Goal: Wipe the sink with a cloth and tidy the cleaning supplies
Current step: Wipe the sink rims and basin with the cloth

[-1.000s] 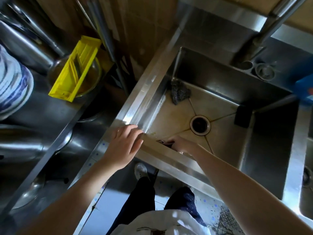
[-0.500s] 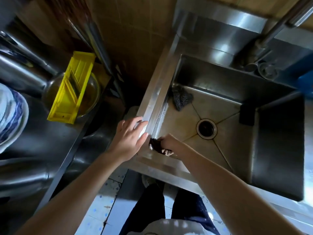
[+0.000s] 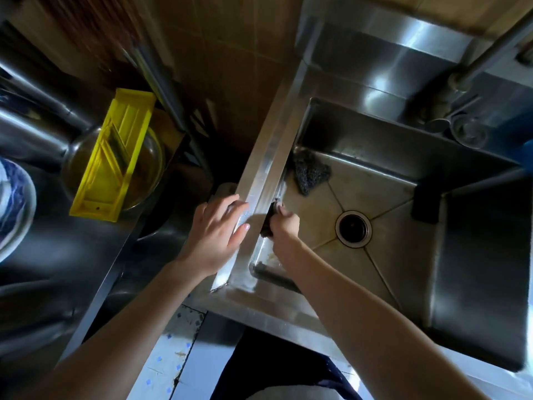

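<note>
A stainless steel sink (image 3: 268,168) fills the right half of the head view, with a round drain (image 3: 353,228) in its floor. My right hand (image 3: 284,226) grips a dark cloth (image 3: 268,219) and presses it against the sink's inner left wall, just below the rim. The cloth is mostly hidden by my fingers. My left hand (image 3: 219,229) rests on the sink's left rim with fingers extended flat. A grey steel wool scrubber (image 3: 310,171) lies in the far left corner of the basin. A black sponge (image 3: 427,203) sits against the right side.
A faucet pipe (image 3: 473,67) rises at the back right, with a round metal strainer (image 3: 470,132) on the ledge. On the left counter a yellow plastic slicer (image 3: 115,157) lies across a metal bowl (image 3: 153,168). A blue-patterned plate (image 3: 14,197) is at the far left.
My right hand has moved the cloth from the sink's near wall, round the near left corner and up the left inner wall. My left hand stays on the rim.
</note>
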A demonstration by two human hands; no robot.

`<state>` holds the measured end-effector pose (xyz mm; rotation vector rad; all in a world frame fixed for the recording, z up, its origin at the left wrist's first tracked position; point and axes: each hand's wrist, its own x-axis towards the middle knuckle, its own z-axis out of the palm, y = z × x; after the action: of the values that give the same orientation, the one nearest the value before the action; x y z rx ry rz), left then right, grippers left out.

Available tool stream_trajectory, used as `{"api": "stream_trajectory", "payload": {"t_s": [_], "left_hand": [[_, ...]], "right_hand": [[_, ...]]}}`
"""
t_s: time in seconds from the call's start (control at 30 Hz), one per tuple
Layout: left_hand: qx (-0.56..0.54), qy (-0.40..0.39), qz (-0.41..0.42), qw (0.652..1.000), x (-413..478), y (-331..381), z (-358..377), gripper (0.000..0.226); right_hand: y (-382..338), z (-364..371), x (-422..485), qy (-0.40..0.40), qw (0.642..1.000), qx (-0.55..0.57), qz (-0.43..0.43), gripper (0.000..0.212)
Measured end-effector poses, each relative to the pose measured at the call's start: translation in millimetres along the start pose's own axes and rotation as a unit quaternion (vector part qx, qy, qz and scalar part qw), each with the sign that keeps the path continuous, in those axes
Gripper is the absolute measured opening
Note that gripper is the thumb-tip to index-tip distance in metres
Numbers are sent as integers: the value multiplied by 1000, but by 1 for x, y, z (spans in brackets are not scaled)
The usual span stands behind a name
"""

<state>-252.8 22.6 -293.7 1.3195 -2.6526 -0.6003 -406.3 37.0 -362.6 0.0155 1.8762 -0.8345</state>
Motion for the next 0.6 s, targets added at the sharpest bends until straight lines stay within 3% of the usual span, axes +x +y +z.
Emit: {"api": "stream_trajectory", "payload": {"t_s": [0.33,0.47,0.6], "left_hand": [[15,-9,24,1000,39,14,-3,46],[10,-23,32,999,54,19,-3,47],[13,-16,24,1000,63,19,4,37]], "right_hand": [[-106,-15,47,-10,990,109,-88,37],[-74,-10,44,-19,992,87,-93,39],[-9,-14,29,-65,993,99,14,27]]}}
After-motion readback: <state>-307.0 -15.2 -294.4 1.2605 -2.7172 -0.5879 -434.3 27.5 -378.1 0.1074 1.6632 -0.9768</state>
